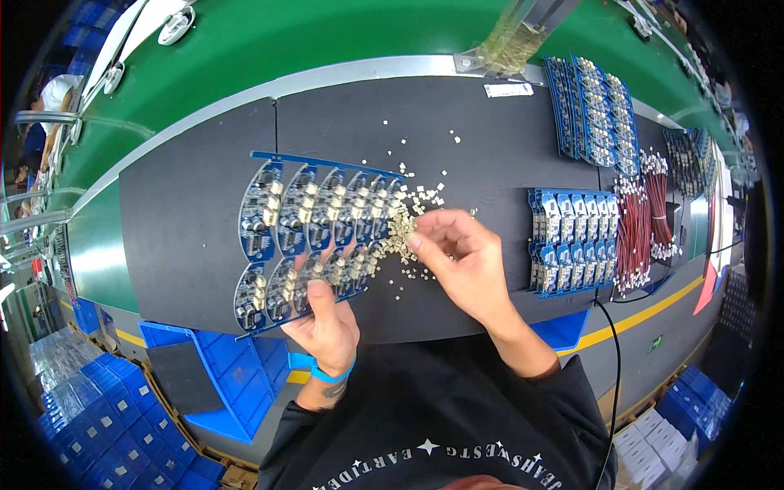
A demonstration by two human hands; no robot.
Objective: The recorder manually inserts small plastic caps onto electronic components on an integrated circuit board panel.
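My left hand (327,331) grips the near edge of a blue circuit board panel (314,216), thumb on top and fingers underneath. The panel is tilted above the black work surface, and its curved boards carry dark chips and cream connectors. At its right edge lies a loose heap of small cream connectors (400,224), scattering outward over the mat. Over the heap's right side, my right hand (465,257) has thumb and forefinger pinched together. Whatever sits between those fingertips is too small to make out.
Stacked blue board panels (574,241) stand to the right, with more panels (592,110) behind them. Beside them lie bundles of dark red wires (633,233) with white ends. A metal post (510,49) rises at the far edge, before the green belt (351,37). Blue crates (237,380) sit below left.
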